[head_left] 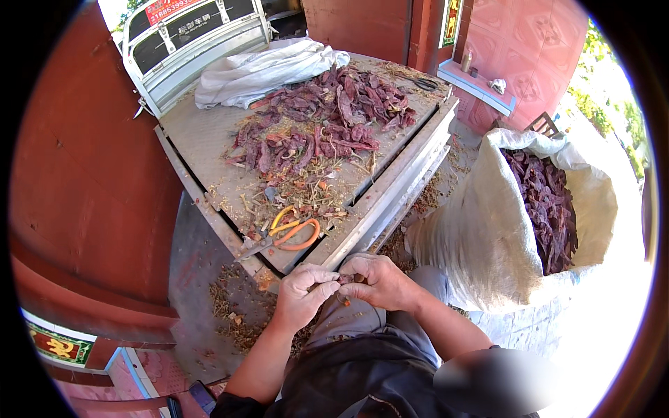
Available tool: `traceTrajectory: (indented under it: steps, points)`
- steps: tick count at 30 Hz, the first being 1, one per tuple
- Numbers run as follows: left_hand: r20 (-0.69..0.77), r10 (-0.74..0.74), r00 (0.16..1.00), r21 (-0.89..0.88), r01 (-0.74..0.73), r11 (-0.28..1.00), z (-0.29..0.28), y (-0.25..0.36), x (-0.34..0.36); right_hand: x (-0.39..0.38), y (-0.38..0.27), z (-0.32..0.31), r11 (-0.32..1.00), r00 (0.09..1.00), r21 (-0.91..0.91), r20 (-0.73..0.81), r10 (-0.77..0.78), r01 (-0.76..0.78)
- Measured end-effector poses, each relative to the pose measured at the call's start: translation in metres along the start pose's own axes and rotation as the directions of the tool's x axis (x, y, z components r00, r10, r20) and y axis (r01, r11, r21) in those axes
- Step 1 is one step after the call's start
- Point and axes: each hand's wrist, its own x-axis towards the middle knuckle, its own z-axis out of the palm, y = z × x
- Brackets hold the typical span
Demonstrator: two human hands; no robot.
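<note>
Surface: grey metal truck bed (209, 139) in a red-walled yard.
Hands: left hand (301, 296) and right hand (380, 281) touching, fingers pinched on a dark red pod (346, 279).
Shears (289, 235): 11 o'clock of hands.
Pod pile (320, 122): 12 o'clock.
Sack (481, 230): 2 o'clock.

Grey metal truck bed (202, 139), heaped dried purple pods (327, 118), orange-handled shears (289, 233), white sack (258, 70), perhaps stem scraps (306, 195)
</note>
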Motion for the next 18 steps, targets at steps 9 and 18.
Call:
traceTrajectory:
  steps: [9,18]
  points:
    - [0.037,-0.204,0.978,-0.522,0.193,0.831,0.022,-0.001,0.001,-0.018,0.015,0.016,0.765,0.986,0.631,-0.004,0.168,-0.128]
    - [0.024,-0.17,0.985,-0.433,0.163,0.886,0.019,-0.007,-0.001,-0.02,0.023,0.027,0.434,0.955,0.864,0.152,0.255,-0.254]
